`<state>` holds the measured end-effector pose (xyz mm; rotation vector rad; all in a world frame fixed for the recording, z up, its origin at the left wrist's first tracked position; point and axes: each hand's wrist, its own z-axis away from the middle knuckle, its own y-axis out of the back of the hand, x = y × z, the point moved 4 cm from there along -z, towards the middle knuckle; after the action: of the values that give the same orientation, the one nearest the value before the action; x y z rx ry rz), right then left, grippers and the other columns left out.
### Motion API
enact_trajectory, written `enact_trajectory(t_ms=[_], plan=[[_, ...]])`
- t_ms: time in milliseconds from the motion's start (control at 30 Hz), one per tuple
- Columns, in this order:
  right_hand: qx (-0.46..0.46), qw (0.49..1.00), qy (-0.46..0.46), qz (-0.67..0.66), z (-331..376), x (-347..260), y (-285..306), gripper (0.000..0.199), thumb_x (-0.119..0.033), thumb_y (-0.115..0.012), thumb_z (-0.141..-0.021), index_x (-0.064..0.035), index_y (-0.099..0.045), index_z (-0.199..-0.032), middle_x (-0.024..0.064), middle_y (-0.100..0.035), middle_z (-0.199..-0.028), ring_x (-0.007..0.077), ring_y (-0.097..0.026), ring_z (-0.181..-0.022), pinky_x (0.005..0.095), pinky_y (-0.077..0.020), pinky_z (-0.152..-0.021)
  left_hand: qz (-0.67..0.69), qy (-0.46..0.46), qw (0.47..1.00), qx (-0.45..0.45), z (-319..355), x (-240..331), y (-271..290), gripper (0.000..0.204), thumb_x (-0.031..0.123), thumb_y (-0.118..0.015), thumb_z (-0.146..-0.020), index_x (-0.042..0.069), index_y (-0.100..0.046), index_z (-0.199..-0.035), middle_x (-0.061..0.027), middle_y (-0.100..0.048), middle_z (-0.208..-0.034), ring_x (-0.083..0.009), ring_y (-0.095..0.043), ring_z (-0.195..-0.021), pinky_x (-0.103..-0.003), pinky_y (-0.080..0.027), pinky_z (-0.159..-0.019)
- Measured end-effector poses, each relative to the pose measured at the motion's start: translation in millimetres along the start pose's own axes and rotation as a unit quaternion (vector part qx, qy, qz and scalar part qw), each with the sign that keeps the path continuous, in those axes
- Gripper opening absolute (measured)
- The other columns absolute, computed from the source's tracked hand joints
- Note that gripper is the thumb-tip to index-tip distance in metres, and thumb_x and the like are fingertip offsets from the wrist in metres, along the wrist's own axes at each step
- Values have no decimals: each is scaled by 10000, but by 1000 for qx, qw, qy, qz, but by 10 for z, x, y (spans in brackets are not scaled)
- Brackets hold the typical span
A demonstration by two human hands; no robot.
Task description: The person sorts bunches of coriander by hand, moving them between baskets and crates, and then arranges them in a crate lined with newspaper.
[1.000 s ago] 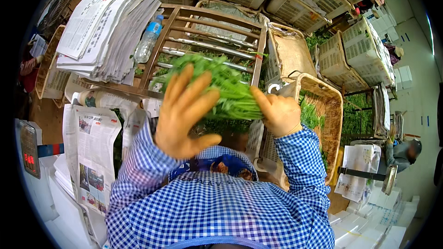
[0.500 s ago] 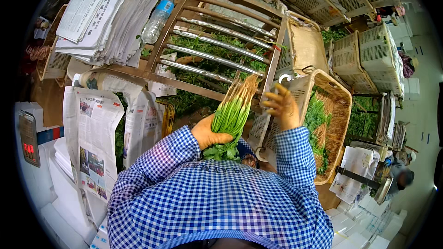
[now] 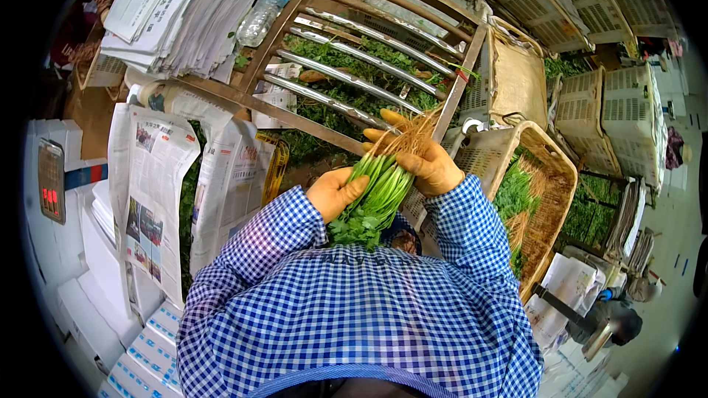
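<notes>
A bunch of coriander (image 3: 380,195) is held in front of my chest, leaves down toward me and brown roots (image 3: 417,133) pointing up and away. My left hand (image 3: 335,191), in a yellow-orange glove, is closed around the stems from the left side. From the right, my gloved right hand (image 3: 431,166) takes hold of the root end, its thumb across the stems and its fingers reaching behind the roots. The far fingers are partly covered by the roots. Just beyond stands a slatted metal rack (image 3: 354,77), with loose greens lying under its bars.
To my right, a wicker-lined basket (image 3: 554,199) holds more bunched greens. Newspaper stacks (image 3: 184,15) and a water bottle (image 3: 269,11) lie at the far left. Newspaper sheets (image 3: 155,191) hang at near left. Plastic crates (image 3: 582,121) stand at far right, and a person (image 3: 619,322) is beyond.
My right hand has come in from the right and closed on the root end of the bunch. The head view has shifted slightly, and the bunch now tilts more to the right.
</notes>
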<state>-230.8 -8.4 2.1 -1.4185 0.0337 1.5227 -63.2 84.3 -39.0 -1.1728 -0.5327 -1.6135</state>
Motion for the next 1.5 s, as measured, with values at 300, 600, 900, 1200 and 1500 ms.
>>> enact_trajectory(t_ms=[300,600,900,1200,1500], plan=[[-30,971,-107,209,-147,-331,33,356,-81,-611,-961,-29,-598,-1313,153,-700,-1181,243,-612,-1195,399,-468,-1072,-36,-68,997,-2,-115,207,-106,575,525,-460,-1035,17,-637,-1240,-96,-718,-1030,-190,-662,-986,-326,-520,-901],[283,907,98,296,590,-1220,348,196,-94,-559,-999,36,-661,-1105,185,-727,-1060,264,-713,-991,390,-610,-850,-9,-157,895,417,896,783,998,630,460,-554,-1009,-10,-494,-1424,-202,-595,-1370,-324,-548,-1302,-433,-414,-1123],[164,788,355,476,509,-1238,53,205,-59,-596,-990,40,-665,-1156,154,-731,-1070,218,-703,-1003,331,-565,-915,-337,-438,780,292,1284,1633,-103,688,417,-620,-977,-81,-447,-1421,-262,-583,-1349,-406,-552,-1281,-506,-380,-1120],[59,855,320,403,119,-662,-1286,267,-148,-577,-1026,83,-609,-1155,246,-716,-1061,298,-703,-1018,382,-571,-921,-369,-234,829,349,618,873,-53,1216,516,-844,-714,79,-129,-1594,-292,-393,-1507,-476,-315,-1433,-563,-277,-1186],[-27,902,252,351,-1086,-159,-1937,719,-384,-575,-1013,-38,-258,-1557,264,-538,-1378,313,-591,-1207,437,-472,-1050,21,-200,905,376,1822,465,938,992,58,-844,-695,33,-293,-1520,-236,-515,-1429,-364,-540,-1302,-505,-442,-1115]])
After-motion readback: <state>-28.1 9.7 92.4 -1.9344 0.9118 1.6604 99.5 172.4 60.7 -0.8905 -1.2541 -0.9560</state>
